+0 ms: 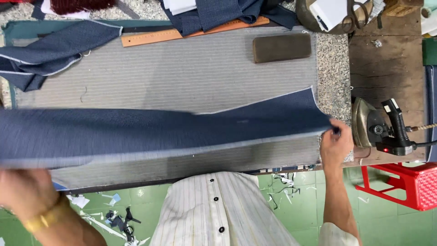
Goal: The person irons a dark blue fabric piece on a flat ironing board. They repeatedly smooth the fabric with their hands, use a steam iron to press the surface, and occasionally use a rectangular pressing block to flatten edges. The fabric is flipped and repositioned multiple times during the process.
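Observation:
A long piece of dark blue cloth (pixel 159 132) is stretched across the grey striped pressing pad (pixel 182 73), blurred with motion. My right hand (pixel 336 142) pinches the cloth's right end near the pad's right edge. At the lower left, my left hand (pixel 25 193), with a gold bracelet on its wrist, grips the cloth's left end.
A brown block (pixel 282 47) and a wooden ruler (pixel 182 34) lie at the pad's far side. More blue cloth (pixel 50 50) is heaped at the far left. An iron (pixel 378 130) rests on the wooden board to the right, above a red stool (pixel 409 182). Cloth scraps litter the green floor.

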